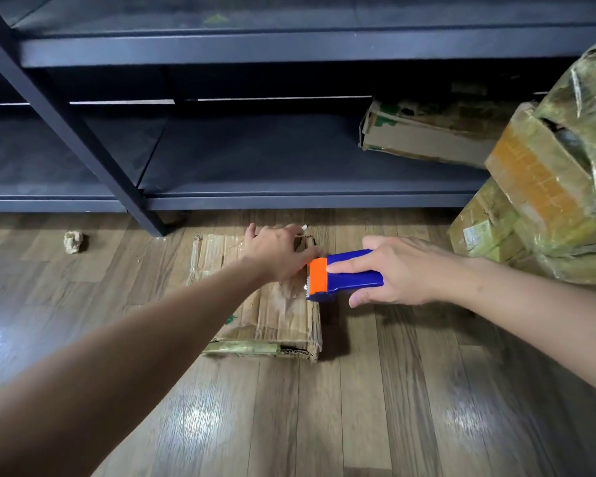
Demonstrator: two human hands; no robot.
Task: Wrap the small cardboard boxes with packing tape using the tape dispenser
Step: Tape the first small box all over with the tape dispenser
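A flat, worn cardboard box [272, 318] lies on the wooden floor in front of a dark shelf unit. Its top shines with clear tape. My left hand [276, 253] rests palm down on the box's far right part, fingers spread towards the far edge. My right hand [399, 270] grips a blue tape dispenser [351, 275] with an orange front. The dispenser's serrated edge sits at the box's right edge, just beside my left hand.
A dark metal shelf unit [255, 197] stands right behind the box, with one upright [93, 149] slanting down to the floor. Taped cardboard boxes [547, 187] pile up at the right. Another box [427, 136] sits on the low shelf. A crumpled paper ball [73, 241] lies at left.
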